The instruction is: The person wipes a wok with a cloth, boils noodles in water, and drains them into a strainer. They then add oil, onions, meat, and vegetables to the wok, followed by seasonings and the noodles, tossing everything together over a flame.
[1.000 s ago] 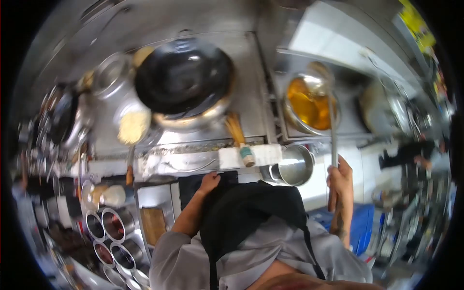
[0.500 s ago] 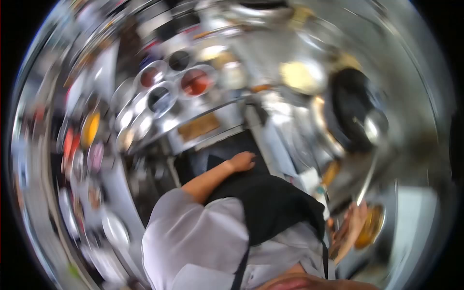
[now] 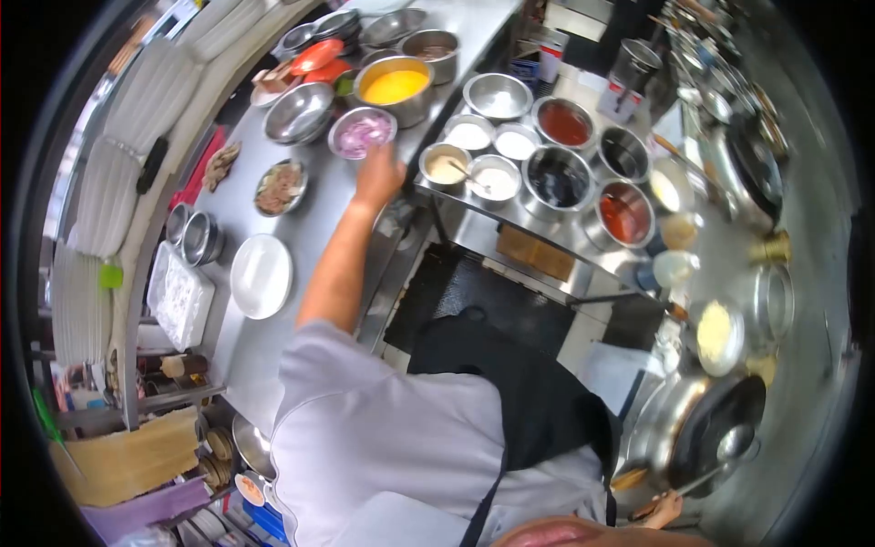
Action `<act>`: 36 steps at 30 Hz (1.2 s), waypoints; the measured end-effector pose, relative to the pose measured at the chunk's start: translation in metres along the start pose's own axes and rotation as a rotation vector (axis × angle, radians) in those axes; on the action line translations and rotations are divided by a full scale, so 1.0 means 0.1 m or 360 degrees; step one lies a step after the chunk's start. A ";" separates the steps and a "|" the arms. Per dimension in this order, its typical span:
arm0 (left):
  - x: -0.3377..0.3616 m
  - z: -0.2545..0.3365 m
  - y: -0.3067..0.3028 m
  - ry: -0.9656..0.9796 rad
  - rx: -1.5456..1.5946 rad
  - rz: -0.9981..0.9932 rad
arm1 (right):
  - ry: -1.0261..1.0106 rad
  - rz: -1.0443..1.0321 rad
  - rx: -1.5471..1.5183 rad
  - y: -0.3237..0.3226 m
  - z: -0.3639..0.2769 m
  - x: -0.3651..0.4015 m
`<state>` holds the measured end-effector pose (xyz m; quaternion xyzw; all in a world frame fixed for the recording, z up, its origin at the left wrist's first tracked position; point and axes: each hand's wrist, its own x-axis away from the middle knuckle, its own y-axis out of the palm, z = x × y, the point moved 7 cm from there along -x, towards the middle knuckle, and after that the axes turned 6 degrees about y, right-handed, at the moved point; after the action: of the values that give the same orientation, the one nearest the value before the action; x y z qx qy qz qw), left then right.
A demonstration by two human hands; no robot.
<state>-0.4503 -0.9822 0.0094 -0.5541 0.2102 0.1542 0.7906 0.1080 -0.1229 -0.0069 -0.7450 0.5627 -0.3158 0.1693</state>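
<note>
My left hand (image 3: 378, 175) is stretched out over the left counter, at the near rim of a metal bowl of sliced purple onion (image 3: 362, 130). Its fingertips are smeared and partly hidden at the bowl, so their grip does not show. Low on the right, my right hand (image 3: 665, 510) is closed round the handle of a ladle (image 3: 735, 442). The ladle's bowl lies over a dark, round pan (image 3: 706, 424). Beyond the onion stands a pot of yellow liquid (image 3: 395, 87).
A white oval plate (image 3: 262, 276) and a bowl of meat (image 3: 280, 188) lie on the left counter (image 3: 232, 351). Pots of red sauce (image 3: 625, 214) and dark liquid (image 3: 557, 177) crowd the middle shelf. Stacked plates line the far left.
The view has swung left and sharpened. My left hand has moved from in front of the apron out to the onion bowl. My right hand still holds the ladle.
</note>
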 end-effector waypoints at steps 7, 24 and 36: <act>-0.66 -1.37 0.55 -0.0829 -0.0234 -0.0826 | 0.0114 0.0133 -0.0218 0.47 -0.65 0.94; -0.65 -1.42 0.71 -0.0308 -0.0191 -0.0766 | -0.0008 0.0062 -0.0407 0.36 -0.59 0.58; -0.66 -1.61 0.52 -0.0287 0.0050 -0.0436 | -0.0083 -0.0174 -0.1098 0.50 -1.31 1.35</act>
<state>-0.5582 -1.1164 -0.0472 -0.5491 0.0633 0.0907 0.8284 0.0077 -0.2528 0.0983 -0.7951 0.5911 -0.0967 -0.0953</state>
